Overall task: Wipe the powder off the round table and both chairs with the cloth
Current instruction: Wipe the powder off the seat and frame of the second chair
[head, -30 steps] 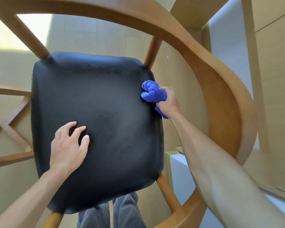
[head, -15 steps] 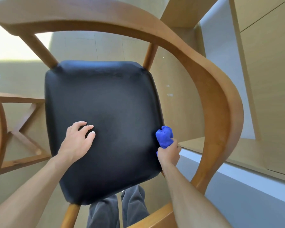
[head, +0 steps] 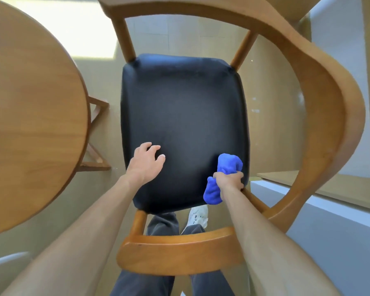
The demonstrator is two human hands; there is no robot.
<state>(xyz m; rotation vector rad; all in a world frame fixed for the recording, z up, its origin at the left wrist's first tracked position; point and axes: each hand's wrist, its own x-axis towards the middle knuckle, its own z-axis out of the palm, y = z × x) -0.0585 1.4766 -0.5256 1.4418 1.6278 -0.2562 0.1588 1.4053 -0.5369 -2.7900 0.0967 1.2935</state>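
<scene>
A wooden chair (head: 333, 116) with a curved armrest frame and a black padded seat (head: 184, 116) stands right below me. My right hand (head: 229, 180) grips a bunched blue cloth (head: 230, 163) at the seat's near right corner, with the cloth's tail hanging below my fist. My left hand (head: 145, 163) rests with spread fingers on the seat's near left part. The round wooden table (head: 30, 116) fills the left side. No powder shows on the seat or the tabletop.
The table's wooden cross base (head: 94, 133) sits between the table and the chair. A low white ledge with a wooden top (head: 329, 189) runs along the right. My legs and a white shoe (head: 197, 216) are under the chair's near rail.
My right hand has dragged the cloth from the seat's far right edge down to its near right corner. The view has shifted, bringing the round table in on the left. My left hand stays on the seat.
</scene>
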